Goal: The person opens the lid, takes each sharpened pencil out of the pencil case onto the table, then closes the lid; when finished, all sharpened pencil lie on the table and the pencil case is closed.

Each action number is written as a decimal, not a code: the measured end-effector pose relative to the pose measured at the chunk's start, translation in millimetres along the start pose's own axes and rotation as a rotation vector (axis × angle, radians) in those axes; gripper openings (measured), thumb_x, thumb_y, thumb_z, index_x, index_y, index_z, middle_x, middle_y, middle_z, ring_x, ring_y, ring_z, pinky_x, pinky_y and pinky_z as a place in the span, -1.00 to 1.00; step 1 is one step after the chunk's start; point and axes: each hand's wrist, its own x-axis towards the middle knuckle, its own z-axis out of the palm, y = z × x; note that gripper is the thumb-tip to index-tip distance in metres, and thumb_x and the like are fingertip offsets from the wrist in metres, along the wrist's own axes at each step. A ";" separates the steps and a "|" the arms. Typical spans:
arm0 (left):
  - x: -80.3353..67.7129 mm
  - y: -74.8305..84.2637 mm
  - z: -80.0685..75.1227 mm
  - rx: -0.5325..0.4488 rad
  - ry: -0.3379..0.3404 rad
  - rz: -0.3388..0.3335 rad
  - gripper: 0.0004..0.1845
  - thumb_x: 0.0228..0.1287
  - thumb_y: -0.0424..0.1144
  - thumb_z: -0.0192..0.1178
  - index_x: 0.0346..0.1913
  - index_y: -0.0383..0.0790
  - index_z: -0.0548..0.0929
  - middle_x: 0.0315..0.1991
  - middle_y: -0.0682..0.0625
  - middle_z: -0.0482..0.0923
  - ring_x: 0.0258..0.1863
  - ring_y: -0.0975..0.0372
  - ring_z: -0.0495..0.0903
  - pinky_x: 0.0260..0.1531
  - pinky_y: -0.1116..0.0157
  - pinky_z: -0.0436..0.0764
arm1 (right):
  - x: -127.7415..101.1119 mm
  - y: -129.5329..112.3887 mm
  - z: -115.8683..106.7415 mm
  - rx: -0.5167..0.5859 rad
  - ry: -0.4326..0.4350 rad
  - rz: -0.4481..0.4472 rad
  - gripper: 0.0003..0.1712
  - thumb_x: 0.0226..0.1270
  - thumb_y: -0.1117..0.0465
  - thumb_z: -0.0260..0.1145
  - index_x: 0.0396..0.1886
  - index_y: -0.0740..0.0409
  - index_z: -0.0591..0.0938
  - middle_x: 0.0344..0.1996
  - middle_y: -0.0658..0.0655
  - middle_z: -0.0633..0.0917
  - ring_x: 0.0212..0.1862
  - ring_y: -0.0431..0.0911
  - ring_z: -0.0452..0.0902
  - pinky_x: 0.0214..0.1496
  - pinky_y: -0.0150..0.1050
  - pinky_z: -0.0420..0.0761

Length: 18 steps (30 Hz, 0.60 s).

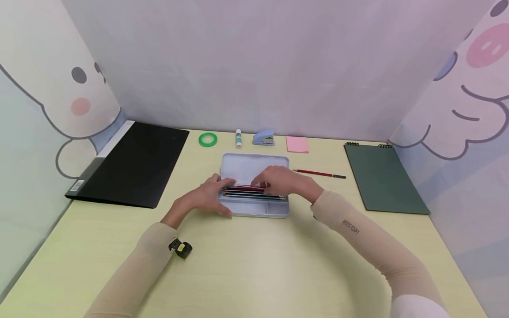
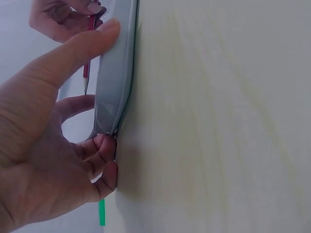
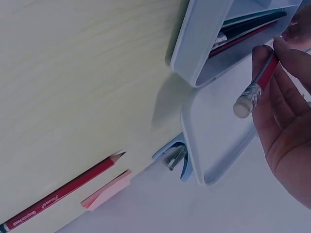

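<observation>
Beige sleeve (image 1: 371,243) marked "Let's", right fingers (image 3: 289,56) pinching red pencil (image 3: 265,74), left fingers (image 2: 108,149) gripping case (image 1: 246,208), loose pencil (image 3: 65,193) lettered "Graphite"

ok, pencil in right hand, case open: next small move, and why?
Probably lower the red pencil into the pencil case beside the other pencils: the right hand pinches it close to them, and the left hand grips the case's end.

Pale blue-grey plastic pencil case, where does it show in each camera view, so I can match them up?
Head: the pencil case lies open just below centre.
Left wrist: upper left, the case in the left hand's grip.
Right wrist: upper right, the case with its lid.
Shared landmark: the right hand, beside or over it.
</observation>
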 end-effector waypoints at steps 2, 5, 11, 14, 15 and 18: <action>0.5 -0.5 -0.2 -0.003 0.004 0.006 0.07 -0.15 0.13 0.59 0.48 0.05 0.30 0.00 -0.15 0.27 -0.02 0.05 0.35 -0.07 0.13 0.43 | -4.2 4.0 -4.0 0.025 -0.010 0.005 -0.59 0.35 0.32 0.33 0.17 -0.04 0.68 -0.18 0.00 0.74 -0.21 -0.13 0.57 -0.03 -0.18 0.60; 0.8 -1.2 -0.1 -0.003 0.006 0.011 0.07 -0.15 0.12 0.60 0.48 0.02 0.30 -0.01 -0.15 0.27 -0.04 0.06 0.34 -0.09 0.16 0.41 | -11.9 10.4 -10.2 0.059 -0.021 0.006 -0.58 0.33 0.33 0.34 0.17 -0.01 0.68 -0.20 0.00 0.74 -0.22 -0.14 0.60 -0.04 -0.21 0.61; -0.6 -1.2 -1.0 0.010 0.016 0.015 0.07 -0.14 0.11 0.59 0.49 0.00 0.30 -0.01 -0.15 0.28 -0.07 0.06 0.35 -0.12 0.18 0.40 | -28.9 26.7 -18.7 0.114 -0.004 -0.001 -0.57 0.31 0.38 0.35 0.16 0.07 0.68 -0.22 0.06 0.75 -0.24 -0.15 0.60 -0.08 -0.23 0.61; -0.7 -0.8 -1.7 0.011 0.015 0.018 0.07 -0.14 0.11 0.59 0.49 0.00 0.29 -0.01 -0.16 0.28 -0.07 0.06 0.35 -0.13 0.18 0.40 | -39.2 33.3 -22.5 0.147 0.005 0.006 -0.57 0.29 0.41 0.35 0.15 0.10 0.68 -0.21 0.11 0.75 -0.23 -0.14 0.60 -0.07 -0.21 0.61; -0.7 -0.7 -1.7 0.010 0.013 0.019 0.07 -0.14 0.11 0.60 0.49 0.00 0.29 -0.01 -0.16 0.28 -0.07 0.06 0.35 -0.13 0.18 0.40 | -42.7 35.4 -23.6 0.154 0.005 0.014 -0.57 0.29 0.41 0.35 0.15 0.10 0.68 -0.20 0.11 0.75 -0.23 -0.14 0.60 -0.07 -0.21 0.61; 0.1 -1.1 -0.5 0.010 0.007 0.015 0.08 -0.14 0.11 0.60 0.49 0.01 0.29 -0.01 -0.15 0.27 -0.06 0.06 0.34 -0.12 0.19 0.40 | -54.0 42.8 -27.0 0.174 0.009 0.036 -0.57 0.28 0.41 0.36 0.15 0.13 0.68 -0.20 0.15 0.75 -0.23 -0.13 0.60 -0.10 -0.21 0.61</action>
